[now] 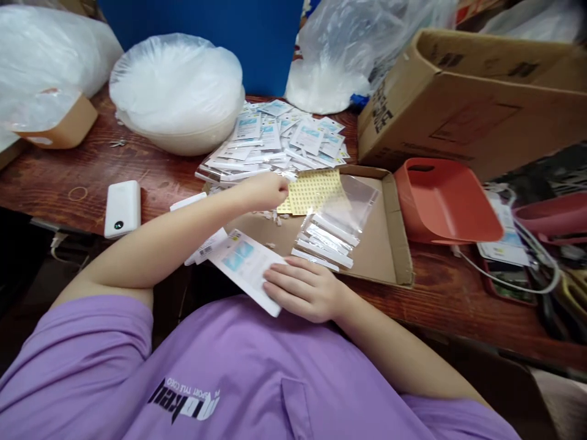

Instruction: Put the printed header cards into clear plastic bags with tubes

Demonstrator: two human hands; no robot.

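My right hand (pixel 314 292) holds a white printed card (pixel 245 260) with a blue picture at the front edge of a shallow cardboard tray (pixel 394 226); its fingers lie across the card's right end, thumb hidden. My left hand (pixel 268 190) reaches over the tray with fingers curled closed, beside a yellow sheet of small stickers (pixel 316 190). Whatever those fingers pinch is hidden. Clear plastic sleeves (pixel 342 211) with white edges overlap at the tray's right. Small white pieces (pixel 276 217) lie near the sheet. More white cards (pixel 204 249) are partly covered by my left forearm.
A heap of packed cards (pixel 279 137) lies behind the tray. Farther back stand a bowl lined with a plastic bag (pixel 177 91) and a big cardboard box (pixel 463 110). An orange bin (pixel 449 201) adjoins the tray's right side. A white power bank (pixel 122 209) rests at left.
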